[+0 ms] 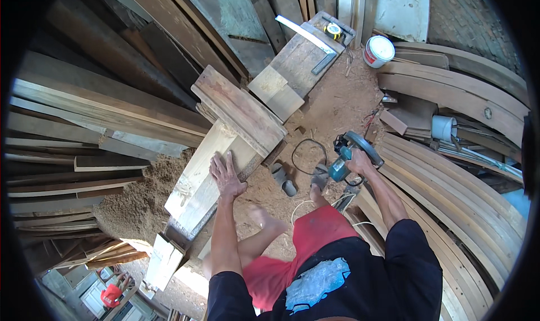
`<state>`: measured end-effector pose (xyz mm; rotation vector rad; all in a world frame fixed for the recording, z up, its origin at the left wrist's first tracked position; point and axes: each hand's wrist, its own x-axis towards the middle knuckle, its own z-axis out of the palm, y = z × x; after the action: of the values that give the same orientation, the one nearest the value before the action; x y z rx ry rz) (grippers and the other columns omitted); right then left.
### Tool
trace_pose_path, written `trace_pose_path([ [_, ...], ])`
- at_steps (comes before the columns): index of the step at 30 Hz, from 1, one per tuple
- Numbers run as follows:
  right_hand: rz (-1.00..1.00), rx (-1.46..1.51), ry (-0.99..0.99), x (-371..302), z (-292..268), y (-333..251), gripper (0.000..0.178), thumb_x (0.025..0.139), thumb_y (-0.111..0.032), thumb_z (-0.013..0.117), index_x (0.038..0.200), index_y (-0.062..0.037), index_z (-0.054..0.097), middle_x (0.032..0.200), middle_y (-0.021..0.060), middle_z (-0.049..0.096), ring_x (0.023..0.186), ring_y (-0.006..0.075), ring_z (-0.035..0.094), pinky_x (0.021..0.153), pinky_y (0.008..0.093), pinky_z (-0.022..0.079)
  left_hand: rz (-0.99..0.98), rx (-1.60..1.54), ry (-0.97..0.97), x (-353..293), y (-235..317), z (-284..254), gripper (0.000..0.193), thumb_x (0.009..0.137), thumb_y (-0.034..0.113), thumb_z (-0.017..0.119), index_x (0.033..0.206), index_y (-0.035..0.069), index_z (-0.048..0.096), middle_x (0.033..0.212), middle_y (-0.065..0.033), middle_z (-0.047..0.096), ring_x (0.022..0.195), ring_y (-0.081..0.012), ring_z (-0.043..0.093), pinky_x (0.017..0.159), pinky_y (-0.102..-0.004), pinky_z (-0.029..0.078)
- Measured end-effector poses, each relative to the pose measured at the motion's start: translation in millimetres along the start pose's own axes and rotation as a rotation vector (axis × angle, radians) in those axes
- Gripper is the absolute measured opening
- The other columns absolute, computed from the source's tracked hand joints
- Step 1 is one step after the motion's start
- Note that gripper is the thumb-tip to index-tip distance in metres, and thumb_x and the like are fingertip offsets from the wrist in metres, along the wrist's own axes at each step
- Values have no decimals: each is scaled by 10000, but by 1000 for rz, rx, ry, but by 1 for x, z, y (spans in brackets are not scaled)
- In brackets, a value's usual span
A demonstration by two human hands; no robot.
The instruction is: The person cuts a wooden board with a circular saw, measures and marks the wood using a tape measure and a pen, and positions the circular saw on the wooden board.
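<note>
Left hand (226, 176) lies palm down, fingers spread wide, on the pale board (194, 161), holding nothing; what's under the palm is hidden. Board slants left of the person; its far end goes under a reddish-brown plank (239, 110), so full length can't be read. Right hand (358, 161) is curled closed around the handle of a teal circular saw (338, 170), well apart from the board, to the right. Thumb and trigger hard to make out; guard covers most of the blade, can't tell if it's spinning. Black cord (309, 140) loops on the sawdust floor, partly lost behind the saw. Far side: metal square (306, 34), tape measure (334, 31), white bucket (379, 50). Right-hand timber stack (450, 214) runs into the dark lens rim, cut off. Red object (111, 296) near left: too small to identify.
</note>
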<state>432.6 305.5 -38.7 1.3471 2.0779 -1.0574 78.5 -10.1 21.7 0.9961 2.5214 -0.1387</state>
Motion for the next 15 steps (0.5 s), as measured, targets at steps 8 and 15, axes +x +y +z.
trace_pose_path([
  [8,145,-107,-115,61,22,20,365,801,-142,687,1136,2,692,1190,279,682,1155,438,643,947,501,530,-2,8,31,7,5,12,1274,535,243,823,1618,165,158,1647,-307,17,1505,-531,34,1224,-607,62],
  [15,142,-172,-12,138,48,54,288,809,-89,652,1069,33,683,1106,284,702,1049,445,687,870,503,569,189,19,215,12,-7,28,1224,506,180,755,1599,107,211,1637,-320,98,1505,-524,91,1220,-609,96],
])
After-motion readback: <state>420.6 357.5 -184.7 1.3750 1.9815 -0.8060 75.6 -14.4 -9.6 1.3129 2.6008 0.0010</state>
